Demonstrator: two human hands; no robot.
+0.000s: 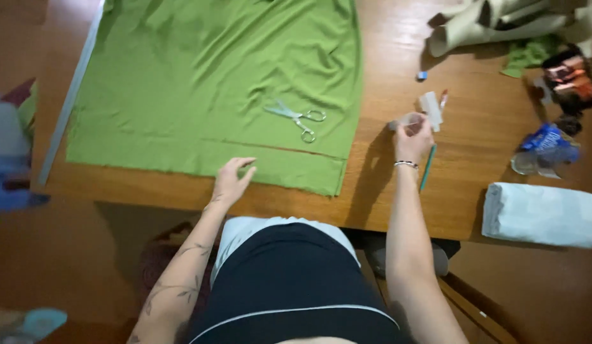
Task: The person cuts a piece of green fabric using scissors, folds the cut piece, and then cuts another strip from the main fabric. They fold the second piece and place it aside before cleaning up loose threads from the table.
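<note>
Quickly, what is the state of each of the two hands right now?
Left hand: open, fingers resting on the wrinkled green fabric sheet.
Right hand: closed, pinching a small pale object; its kind cannot be told.

— What can't you make out from up there?

— Your right hand (413,135) pinches something small and pale, too blurred to name. The green fabric (213,83) runs off the top edge.

— And the far right?

— The tan cloth pile (499,22) is cut by the top edge; the blue wrapper (545,143) beside the rolled white cloth (541,215) is perhaps crumpled plastic. The blurred shapes at the left edge (6,159) stay unreadable.
</note>
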